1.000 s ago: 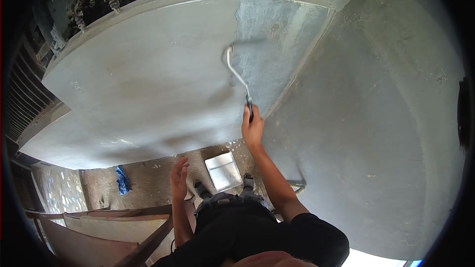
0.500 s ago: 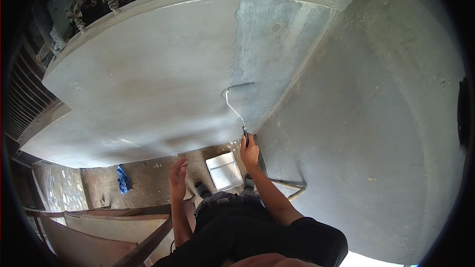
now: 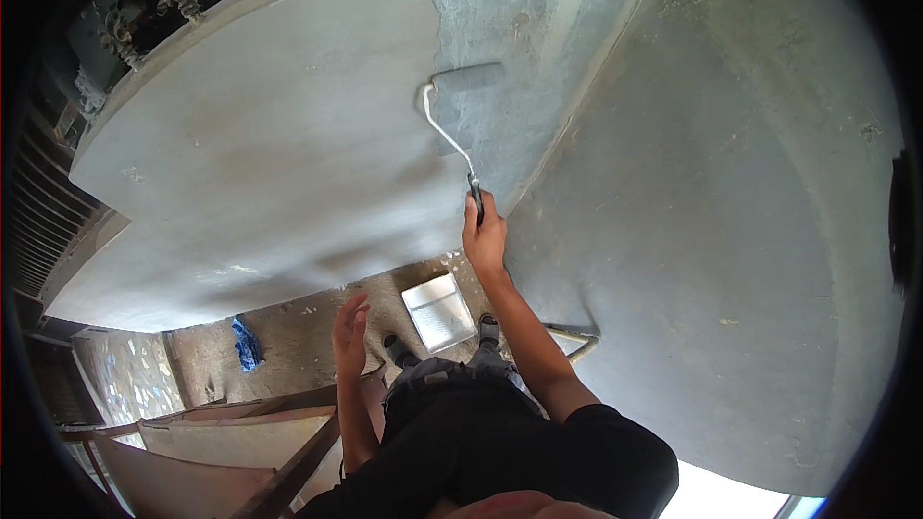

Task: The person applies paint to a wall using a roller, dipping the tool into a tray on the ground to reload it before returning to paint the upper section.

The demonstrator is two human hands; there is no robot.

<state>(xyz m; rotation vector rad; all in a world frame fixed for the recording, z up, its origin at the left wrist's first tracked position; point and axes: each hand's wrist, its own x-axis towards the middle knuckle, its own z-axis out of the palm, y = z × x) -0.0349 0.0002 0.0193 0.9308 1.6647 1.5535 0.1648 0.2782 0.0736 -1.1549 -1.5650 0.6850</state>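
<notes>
Wall and roller

Wall: darker strip along right edge; tray: on floor near wall's bottom edge; roller: at strip's left edge, handle gripped in right hand; left hand: fingers loosely open

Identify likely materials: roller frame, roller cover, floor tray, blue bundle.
Roller frame: probably bent metal rod, whitish paint or coating; thin yet holds its bends.
Roller cover: likely fabric nap, matt grey; no shine, fibres unresolved.
Tray: plastic or metal, can't tell; pale, glossy, with bright highlights.
Blue bundle: perhaps cloth or thin plastic, finish unclear; crumpled folds.
</notes>
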